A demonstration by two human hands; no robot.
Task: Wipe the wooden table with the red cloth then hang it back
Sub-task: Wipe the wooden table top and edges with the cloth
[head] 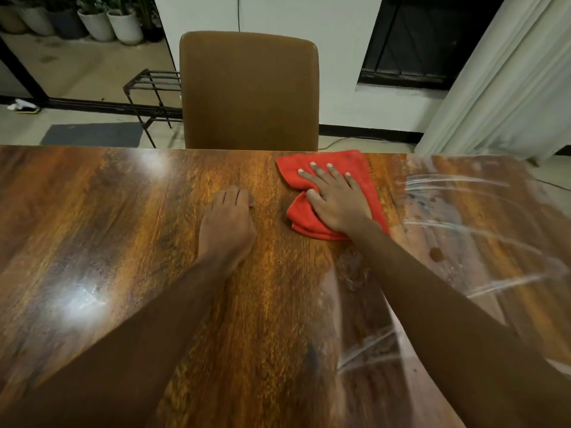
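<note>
right grip (pixel 335 200): flat and spread wide, palm and fingers pressing down on the red cloth (pixel 340 157). I'm not clutching it, just pinning it.
left grip (pixel 227 220): fingers curled under, holding nothing, knuckles parked on the wooden desk (pixel 123 227) at about 9 o'clock from the cloth, near but not touching.
where the cloth is: folded up under my right palm, far side of the desk, around 1 o'clock from where I stand. Its top hem sits right at the far edge.
long axis: roughly 11 to 5, pretty much in line with my right forearm.
what's left, I reckon: the whitish smears (pixel 463 230) lie at 3 to 4 o'clock from the cloth, so the next sweep probably wants to go that way.
edges: no room at 12, the cloth is already on the lip, with the brown chair (pixel 248 94) just beyond it. The right edge is past the smears.
open room: plenty toward 6, and toward 9 once my left grip shifts.
hanging spot: can't see one from here.
</note>
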